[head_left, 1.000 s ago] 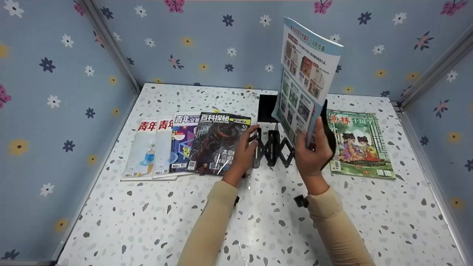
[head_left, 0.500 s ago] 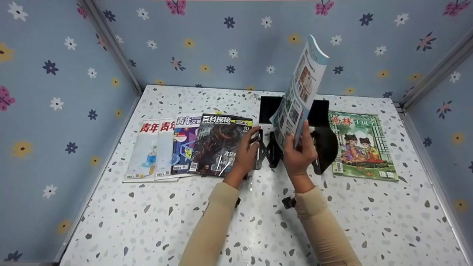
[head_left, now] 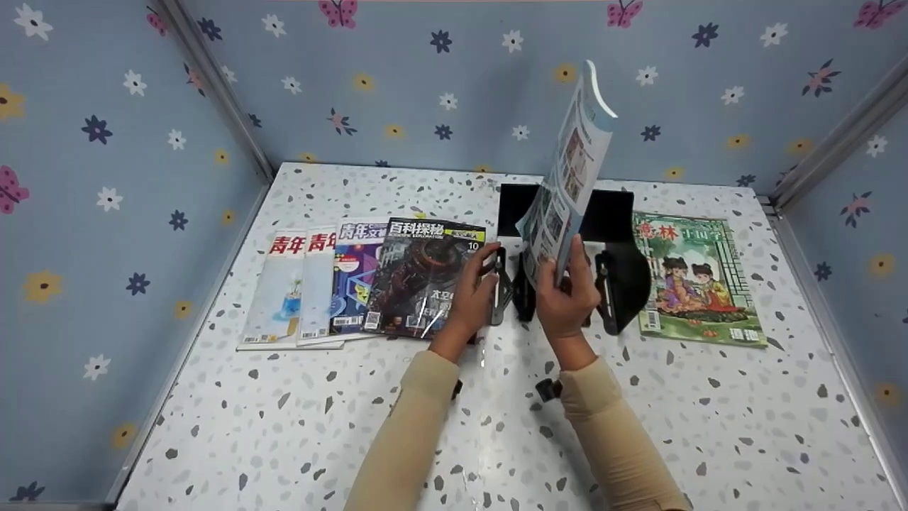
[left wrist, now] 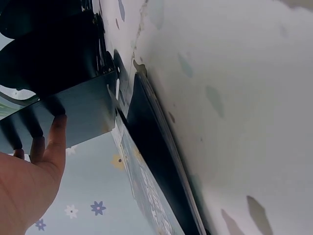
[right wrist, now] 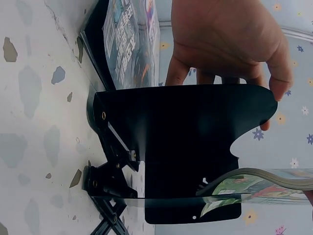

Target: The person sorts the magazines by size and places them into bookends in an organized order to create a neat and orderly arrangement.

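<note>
My left hand grips the left end panel of a black expandable bookend. In the right wrist view, the thumb of that left hand curls over the edge of the black panel, with the other fingers behind it. A magazine stands upright, slightly curved, pinched low down between the thumb and fingers of my right hand. Its lower end is between the bookend's two end panels, close to the left one, partly hidden by the hand. The right end panel stands apart, to the right of that hand.
Left of the bookend, a dark-covered magazine overlaps several others, including a white one. On the right lies a green magazine. The speckled tabletop is bounded by patterned blue walls.
My right hand has moved left with the magazine, away from the right end panel. The magazine has turned more edge-on. My left hand has stayed on the left panel.
</note>
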`<control>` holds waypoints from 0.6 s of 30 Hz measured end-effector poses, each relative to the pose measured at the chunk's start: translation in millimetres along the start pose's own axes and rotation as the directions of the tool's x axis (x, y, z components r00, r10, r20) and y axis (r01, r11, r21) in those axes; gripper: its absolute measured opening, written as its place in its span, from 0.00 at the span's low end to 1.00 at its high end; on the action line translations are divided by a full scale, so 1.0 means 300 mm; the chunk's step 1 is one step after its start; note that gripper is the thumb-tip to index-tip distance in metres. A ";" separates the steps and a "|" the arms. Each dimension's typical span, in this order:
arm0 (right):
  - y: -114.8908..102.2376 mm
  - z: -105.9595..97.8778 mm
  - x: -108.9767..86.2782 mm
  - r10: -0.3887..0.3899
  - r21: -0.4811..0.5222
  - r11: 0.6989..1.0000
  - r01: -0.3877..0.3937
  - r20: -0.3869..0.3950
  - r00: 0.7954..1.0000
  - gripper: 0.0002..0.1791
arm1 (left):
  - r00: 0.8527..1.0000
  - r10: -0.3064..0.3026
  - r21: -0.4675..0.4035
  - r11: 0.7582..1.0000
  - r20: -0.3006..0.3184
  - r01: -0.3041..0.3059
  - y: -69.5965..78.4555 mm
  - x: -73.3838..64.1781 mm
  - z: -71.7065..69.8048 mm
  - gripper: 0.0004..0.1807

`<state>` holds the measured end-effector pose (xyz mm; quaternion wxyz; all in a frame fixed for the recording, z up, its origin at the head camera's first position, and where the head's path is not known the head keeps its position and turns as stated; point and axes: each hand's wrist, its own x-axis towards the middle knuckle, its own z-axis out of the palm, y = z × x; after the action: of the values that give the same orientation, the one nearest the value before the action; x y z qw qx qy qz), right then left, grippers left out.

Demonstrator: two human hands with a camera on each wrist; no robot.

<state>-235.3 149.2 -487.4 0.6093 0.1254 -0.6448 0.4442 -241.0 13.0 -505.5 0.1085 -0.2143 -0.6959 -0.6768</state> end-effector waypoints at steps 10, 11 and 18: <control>-0.011 0.006 0.023 -0.038 0.055 0.998 0.039 -0.017 0.999 0.27 | 1.000 0.019 0.022 1.000 -0.005 -0.019 0.007 0.004 -0.006 0.25; -0.011 0.007 0.024 -0.038 0.066 0.997 0.039 -0.017 0.999 0.27 | 1.000 0.027 0.022 0.999 -0.007 -0.027 0.007 0.004 -0.006 0.26; -0.029 0.006 0.021 -0.034 0.070 0.997 0.035 -0.014 0.999 0.30 | 0.998 0.058 0.014 0.998 -0.008 -0.058 -0.002 0.003 -0.001 0.24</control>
<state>-231.8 145.1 -477.9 0.6163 0.1548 -0.6226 0.4567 -242.3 12.8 -505.7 0.1326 -0.2307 -0.6934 -0.6696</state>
